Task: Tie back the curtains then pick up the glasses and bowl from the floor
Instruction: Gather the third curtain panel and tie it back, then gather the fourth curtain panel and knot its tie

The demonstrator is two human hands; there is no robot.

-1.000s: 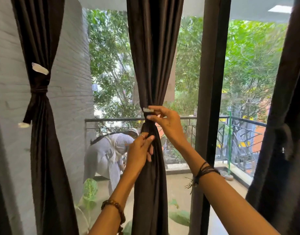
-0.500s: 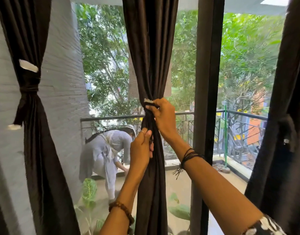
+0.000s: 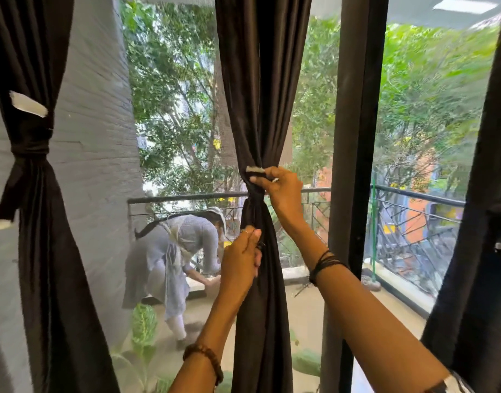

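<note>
Right hand point(image 3: 283, 191) raised at the gathered waist of the middle curtain point(image 3: 260, 109), fingers point(image 3: 264, 180) pinching the tie-back strap point(image 3: 255, 170); left hand point(image 3: 240, 259) just below, clenched on the bunched fabric.

mid curtain point(image 3: 262, 109) | dark, bunched at waist | tie strap point(image 3: 255, 170) white-tipped | left curtain point(image 3: 39, 194) tied

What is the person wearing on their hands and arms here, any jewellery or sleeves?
The left hand has a thin ring on one finger, and a brown beaded bracelet circles that wrist. The right hand is bare; dark knotted cords wrap its wrist. A black-and-white patterned sleeve edge shows near that upper arm.
</note>
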